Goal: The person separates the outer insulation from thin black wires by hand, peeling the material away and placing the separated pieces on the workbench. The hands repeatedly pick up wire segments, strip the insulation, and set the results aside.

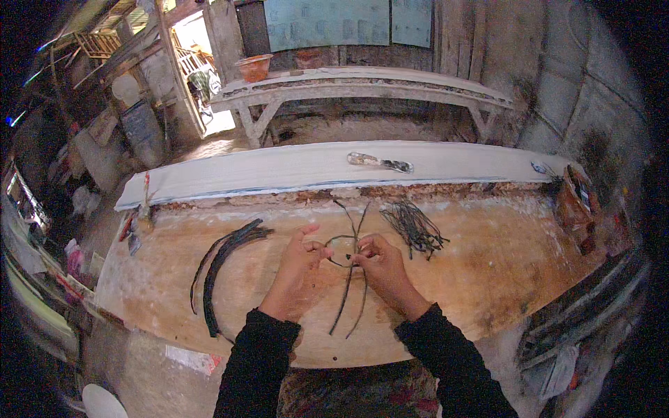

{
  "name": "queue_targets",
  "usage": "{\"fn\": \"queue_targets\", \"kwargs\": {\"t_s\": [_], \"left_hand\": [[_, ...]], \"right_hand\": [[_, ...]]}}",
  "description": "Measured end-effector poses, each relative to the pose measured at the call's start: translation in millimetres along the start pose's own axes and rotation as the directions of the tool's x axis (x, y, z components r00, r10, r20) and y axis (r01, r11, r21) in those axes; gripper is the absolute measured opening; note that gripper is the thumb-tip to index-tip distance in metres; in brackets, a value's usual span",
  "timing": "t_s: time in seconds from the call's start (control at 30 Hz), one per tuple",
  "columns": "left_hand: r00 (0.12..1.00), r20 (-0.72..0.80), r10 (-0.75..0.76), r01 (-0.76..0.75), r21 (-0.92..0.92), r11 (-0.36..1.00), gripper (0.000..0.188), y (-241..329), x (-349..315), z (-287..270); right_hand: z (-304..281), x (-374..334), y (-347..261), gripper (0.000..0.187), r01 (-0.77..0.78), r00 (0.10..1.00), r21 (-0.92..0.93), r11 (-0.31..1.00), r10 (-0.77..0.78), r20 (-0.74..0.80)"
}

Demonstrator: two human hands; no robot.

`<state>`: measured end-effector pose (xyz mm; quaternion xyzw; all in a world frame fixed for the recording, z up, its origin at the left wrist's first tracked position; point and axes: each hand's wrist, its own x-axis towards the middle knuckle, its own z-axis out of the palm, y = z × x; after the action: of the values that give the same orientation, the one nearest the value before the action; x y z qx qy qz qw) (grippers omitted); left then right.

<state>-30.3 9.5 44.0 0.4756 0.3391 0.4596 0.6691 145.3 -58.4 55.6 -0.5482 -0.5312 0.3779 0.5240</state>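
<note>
Between my hands is a small loop bent from a thin dark strip (340, 237), over the middle of the wooden table. My left hand (296, 261) pinches the loop's left side between thumb and forefinger, its other fingers partly raised. With closed fingertips my right hand (382, 265) grips the strips where they cross at the loop's right side. Loose strip ends (341, 306) stretch toward me and others point away. Left of my hands lies a curved bundle of dark strips (221, 272). To the right is a tangled pile of thinner strips (416, 228).
The wooden table (488, 279) has a white board (279, 167) along its far edge, with a flat-handled tool (380, 162) on it. A brush-like tool (145, 216) is at the left end, a brown container (577, 198) at the right. Behind stands a bench (376, 87) with an orange pot (254, 68).
</note>
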Motion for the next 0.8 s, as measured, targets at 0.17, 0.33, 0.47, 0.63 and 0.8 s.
{"fn": "queue_targets", "kwargs": {"t_s": [0.17,0.33,0.47,0.63,0.8], "left_hand": [[0.869,0.466,-0.165,0.091,0.177,0.980,0.039,10.9,-13.2,10.1],[0.892,0.453,-0.008,0.004,0.010,1.000,0.017,-12.6,-14.5,12.4],[0.998,0.017,0.068,-0.070,0.209,0.976,0.013,-8.7,-2.6,5.3],[0.949,-0.230,0.213,-0.146,0.279,0.949,0.009,-43.1,28.2,-27.1],[0.945,-0.245,0.216,-0.182,0.154,0.971,0.009,-41.2,31.7,-27.4]], "right_hand": [[-6.2,18.4,31.9,0.029,0.069,0.974,-0.193,0.979,-0.108,-0.198],[-13.0,21.2,29.7,0.016,0.048,0.940,-0.244,0.969,-0.126,-0.318],[-12.3,19.7,25.7,0.006,0.251,0.843,-0.388,0.887,-0.397,-0.363],[-1.9,17.5,49.9,0.012,-0.044,0.999,0.230,0.972,0.043,0.011],[3.1,-6.6,0.5,0.021,-0.366,0.912,0.493,0.789,0.199,0.359]]}}
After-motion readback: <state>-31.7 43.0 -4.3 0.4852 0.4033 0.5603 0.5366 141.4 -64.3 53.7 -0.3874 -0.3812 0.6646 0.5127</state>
